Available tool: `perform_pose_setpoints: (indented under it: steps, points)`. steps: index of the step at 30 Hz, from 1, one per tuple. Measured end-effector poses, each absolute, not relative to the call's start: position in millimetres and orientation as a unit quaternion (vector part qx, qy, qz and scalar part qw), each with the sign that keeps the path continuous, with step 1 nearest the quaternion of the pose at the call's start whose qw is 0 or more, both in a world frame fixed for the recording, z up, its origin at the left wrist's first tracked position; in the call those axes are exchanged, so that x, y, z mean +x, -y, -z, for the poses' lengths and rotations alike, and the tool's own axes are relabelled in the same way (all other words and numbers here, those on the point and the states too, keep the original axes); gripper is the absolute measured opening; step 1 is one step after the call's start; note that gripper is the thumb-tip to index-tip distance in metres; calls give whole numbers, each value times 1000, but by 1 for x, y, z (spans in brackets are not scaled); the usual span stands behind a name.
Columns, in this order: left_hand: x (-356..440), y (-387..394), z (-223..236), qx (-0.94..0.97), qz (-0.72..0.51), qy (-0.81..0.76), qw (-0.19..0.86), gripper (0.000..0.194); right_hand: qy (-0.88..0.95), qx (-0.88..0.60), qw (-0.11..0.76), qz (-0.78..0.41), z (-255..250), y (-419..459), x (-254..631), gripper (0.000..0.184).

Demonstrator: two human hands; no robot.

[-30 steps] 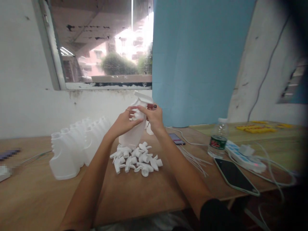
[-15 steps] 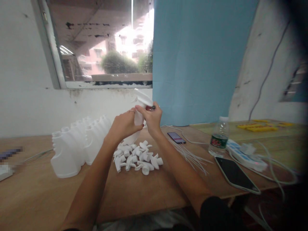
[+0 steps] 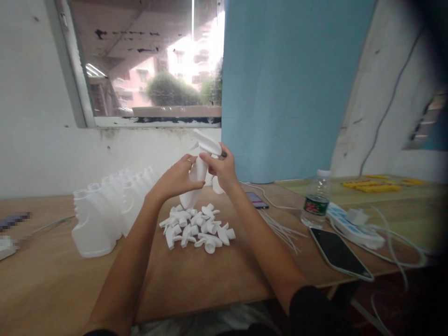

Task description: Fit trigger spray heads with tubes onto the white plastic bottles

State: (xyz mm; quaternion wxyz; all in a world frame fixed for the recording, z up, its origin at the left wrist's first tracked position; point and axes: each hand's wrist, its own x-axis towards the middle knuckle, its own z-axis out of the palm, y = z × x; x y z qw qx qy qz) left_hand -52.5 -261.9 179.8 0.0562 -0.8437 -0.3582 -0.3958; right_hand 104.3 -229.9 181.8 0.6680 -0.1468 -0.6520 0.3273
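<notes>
My left hand (image 3: 177,177) is wrapped round the neck of a white plastic bottle (image 3: 193,183), held tilted above the table. My right hand (image 3: 223,169) is closed on the white spray head (image 3: 206,142) that sits on top of that bottle. Below my hands lies a pile of loose white spray heads (image 3: 198,227). A row of several empty white bottles (image 3: 105,212) stands to the left.
A wooden table (image 3: 196,284) carries a bundle of thin white tubes (image 3: 280,228), a small phone (image 3: 257,199), a larger dark phone (image 3: 338,254), a water bottle (image 3: 312,199), and a power strip with cables (image 3: 353,224). A window and blue curtain are behind.
The bottle has turned in my hands and now leans more to the right at the top. Both hands have shifted slightly on it; the spray head stays on the neck.
</notes>
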Motion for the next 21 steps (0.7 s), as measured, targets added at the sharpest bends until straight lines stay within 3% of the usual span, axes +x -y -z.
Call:
perform_pose_setpoints:
  steps: [4, 9, 12, 17, 21]
  points:
    - [-51, 257, -179, -844, 427, 323, 25, 61, 684, -121, 628, -349, -184, 229, 111, 48]
    - [-52, 254, -177, -841, 418, 343, 27, 72, 671, -188, 659, -283, -190, 229, 117, 47]
    - [-52, 258, -178, -854, 398, 336, 22, 70, 696, -169, 631, -299, -192, 231, 122, 43]
    - [-50, 270, -183, -863, 383, 330, 6, 68, 708, -153, 612, -317, -192, 233, 126, 58]
    - [-60, 283, -189, -887, 324, 320, -69, 61, 718, -112, 582, -366, -193, 234, 130, 49]
